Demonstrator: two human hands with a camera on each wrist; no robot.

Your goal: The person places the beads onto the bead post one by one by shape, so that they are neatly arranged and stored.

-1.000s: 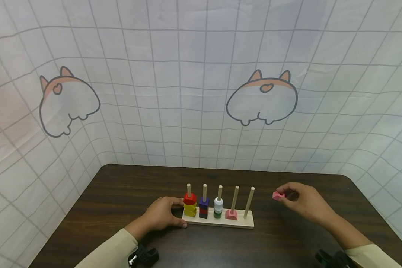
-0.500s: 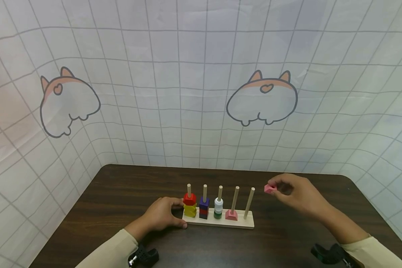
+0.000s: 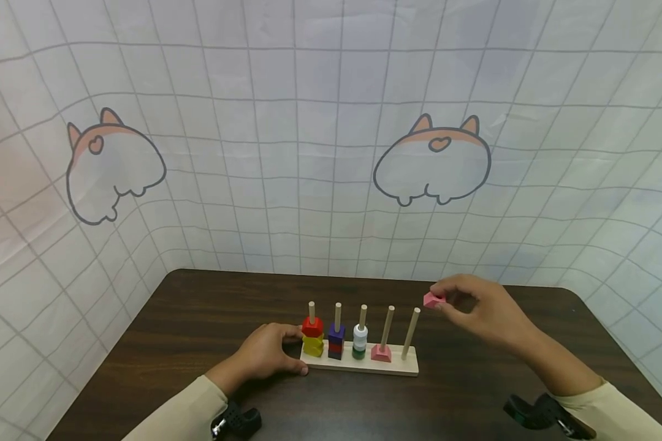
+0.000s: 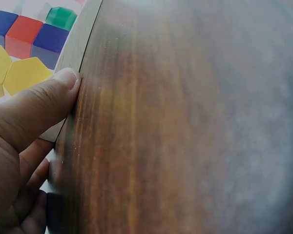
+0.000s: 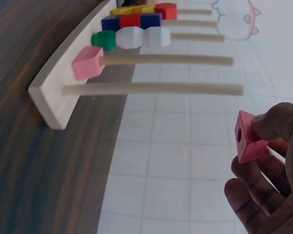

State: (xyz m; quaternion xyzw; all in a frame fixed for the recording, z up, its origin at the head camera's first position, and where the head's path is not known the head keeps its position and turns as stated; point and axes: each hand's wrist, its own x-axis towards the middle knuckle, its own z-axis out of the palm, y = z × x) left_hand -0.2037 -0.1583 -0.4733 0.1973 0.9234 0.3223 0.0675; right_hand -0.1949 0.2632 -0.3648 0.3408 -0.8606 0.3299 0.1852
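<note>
My right hand [image 3: 482, 309] pinches a pink block [image 3: 433, 300] with a hole through it, raised just right of the top of the bare end peg [image 3: 410, 334]. In the right wrist view this pink block [image 5: 248, 139] is apart from every peg. My left hand [image 3: 267, 352] grips the left end of a wooden peg board [image 3: 403, 367], its thumb along the front edge. Yellow and red blocks [image 3: 312, 337] sit on the first peg, blue and red ones [image 3: 336, 342] on the second, green and white beads [image 3: 359, 341] on the third, one pink block [image 3: 381, 353] on the fourth.
The board stands on a dark wooden table [image 3: 198, 306]. Behind it hangs a white gridded cloth [image 3: 287, 184] with animal drawings. Black wrist straps [image 3: 236, 422] are on both forearms.
My right hand has moved left and upward with the pink block, closer to the end peg. The left hand and the board have stayed in place.
</note>
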